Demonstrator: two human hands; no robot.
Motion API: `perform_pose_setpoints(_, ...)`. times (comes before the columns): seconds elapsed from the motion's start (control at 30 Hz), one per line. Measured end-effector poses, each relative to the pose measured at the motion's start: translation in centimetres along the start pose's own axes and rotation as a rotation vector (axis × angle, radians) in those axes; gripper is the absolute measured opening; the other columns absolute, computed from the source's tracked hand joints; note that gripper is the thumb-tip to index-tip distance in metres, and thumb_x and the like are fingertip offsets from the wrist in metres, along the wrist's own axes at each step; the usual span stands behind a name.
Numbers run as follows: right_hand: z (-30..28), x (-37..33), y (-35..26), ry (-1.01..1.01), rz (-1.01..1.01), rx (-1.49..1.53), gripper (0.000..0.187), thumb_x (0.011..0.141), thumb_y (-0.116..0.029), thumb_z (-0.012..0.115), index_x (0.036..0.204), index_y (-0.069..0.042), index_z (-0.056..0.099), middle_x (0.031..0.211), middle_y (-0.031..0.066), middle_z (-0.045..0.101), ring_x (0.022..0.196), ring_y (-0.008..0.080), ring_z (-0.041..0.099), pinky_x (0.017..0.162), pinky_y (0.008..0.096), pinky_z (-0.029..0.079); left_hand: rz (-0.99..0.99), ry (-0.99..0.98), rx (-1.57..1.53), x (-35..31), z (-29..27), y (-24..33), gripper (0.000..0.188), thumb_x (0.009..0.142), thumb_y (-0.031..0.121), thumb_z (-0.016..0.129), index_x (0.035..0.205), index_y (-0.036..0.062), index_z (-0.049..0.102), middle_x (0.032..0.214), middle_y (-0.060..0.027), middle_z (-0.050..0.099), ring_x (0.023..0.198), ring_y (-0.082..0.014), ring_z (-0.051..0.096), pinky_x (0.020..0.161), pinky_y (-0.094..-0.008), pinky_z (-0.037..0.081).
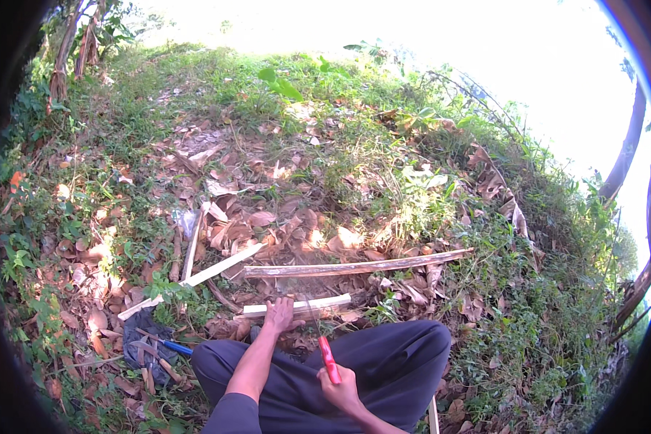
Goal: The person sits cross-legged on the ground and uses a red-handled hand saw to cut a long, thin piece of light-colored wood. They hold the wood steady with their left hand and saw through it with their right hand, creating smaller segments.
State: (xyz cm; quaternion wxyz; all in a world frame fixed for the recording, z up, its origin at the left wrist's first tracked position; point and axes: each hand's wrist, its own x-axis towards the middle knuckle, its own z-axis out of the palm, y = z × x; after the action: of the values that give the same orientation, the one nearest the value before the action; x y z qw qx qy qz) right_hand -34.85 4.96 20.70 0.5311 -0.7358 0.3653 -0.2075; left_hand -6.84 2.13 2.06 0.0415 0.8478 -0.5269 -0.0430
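I sit cross-legged with a short pale wooden stick (329,302) lying crosswise in front of my legs. My left hand (279,315) presses down on it and grips it left of its middle. In my right hand (340,391) is the red handle of a bladed hand tool (328,359), held above my lap. Its thin dark blade points away from me and reaches the stick just right of my left hand. Whether it is a saw or a knife I cannot tell.
Beyond the stick lies a long bark-edged piece of wood (362,267). A pale strip (195,281) slants at the left. A dark plastic bag (141,338) and a blue-handled tool (177,348) lie by my left knee. Dry leaves and grass cover the ground.
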Motion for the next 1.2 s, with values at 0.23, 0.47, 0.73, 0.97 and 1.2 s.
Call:
perform_pose_setpoints(0.23, 1.0, 2.0, 0.3, -0.044, 0.049, -0.054, 0.018, 0.091, -0.012, 0.06, 0.083, 0.002, 0.067, 0.069, 0.0114, 0.066, 0.067, 0.0178, 0.067, 0.067, 0.0346, 0.052, -0.02, -0.012, -0.005, 0.2, -0.9, 0.0, 0.091, 0.07, 0.076, 0.068, 0.124, 0.0038, 0.053, 0.119, -0.0094, 0.057, 0.116, -0.0283, 0.053, 0.097, -0.0598, 0.041)
perform_pose_setpoints(0.47, 2.0, 6.6, 0.7, 0.058, 0.017, -0.067, 0.023, 0.091, -0.014, 0.059, 0.076, 0.004, 0.056, 0.06, 0.0136, 0.054, 0.055, 0.0151, 0.051, 0.057, 0.038, 0.044, -0.001, 0.051, 0.03, 0.9, 0.2, 0.1, 0.093, 0.068, 0.076, 0.069, 0.124, 0.0037, 0.052, 0.117, -0.0091, 0.056, 0.114, -0.0274, 0.052, 0.097, -0.0564, 0.041)
perform_pose_setpoints(0.73, 0.6, -0.5, 2.4, -0.008, 0.01, -0.027, 0.015, 0.09, -0.01, 0.059, 0.084, 0.002, 0.066, 0.072, 0.0111, 0.068, 0.07, 0.0175, 0.068, 0.071, 0.0327, 0.052, -0.008, 0.017, 0.023, 0.7, -0.5, 0.2, 0.093, 0.067, 0.075, 0.071, 0.123, 0.0029, 0.053, 0.116, -0.0091, 0.056, 0.114, -0.0263, 0.052, 0.099, -0.0542, 0.04)
perform_pose_setpoints(0.97, 2.9, 6.2, 1.5, -0.001, 0.03, -0.051, 0.017, 0.091, -0.011, 0.059, 0.083, 0.003, 0.064, 0.066, 0.0104, 0.063, 0.062, 0.0166, 0.062, 0.063, 0.0352, 0.05, -0.001, 0.047, 0.006, 0.4, 1.2, -1.2, 0.094, 0.065, 0.074, 0.072, 0.123, 0.0021, 0.053, 0.115, -0.01, 0.056, 0.113, -0.0276, 0.053, 0.1, -0.0545, 0.039)
perform_pose_setpoints(1.2, 1.7, 4.9, 1.5, 0.043, 0.006, -0.008, 0.021, 0.091, -0.013, 0.058, 0.079, 0.004, 0.06, 0.062, 0.0113, 0.059, 0.059, 0.0151, 0.058, 0.06, 0.0365, 0.048, 0.027, 0.114, 0.009, 0.4, 0.8, -0.1, 0.09, 0.067, 0.071, 0.073, 0.122, 0.003, 0.053, 0.114, -0.0101, 0.056, 0.11, -0.0277, 0.053, 0.096, -0.0516, 0.04)
